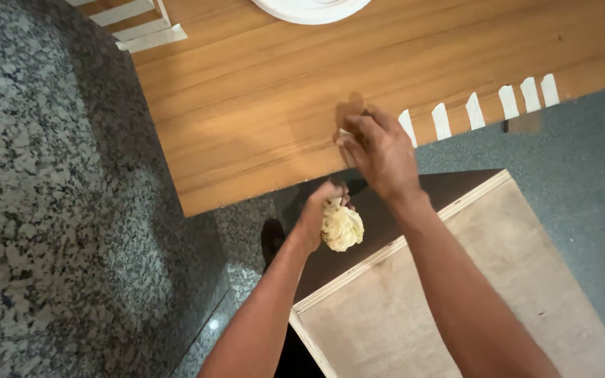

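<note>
the person's right hand (381,150) lies palm-down at the near edge of the wooden panel (260,105), fingers pressed together on a strip of pale tape (346,137), apparently to bed it over the edge in line with the row of tape strips (488,105) to the right. the left hand (322,210) hangs just below that edge, fingers curled tight round a wad of crumpled yellowish tape (343,228), probably kept there to stay off the work. below the arms sits an unfinished plywood board (498,280); granite floor (43,210) to the left, a white round rim (309,8) at top.
</note>
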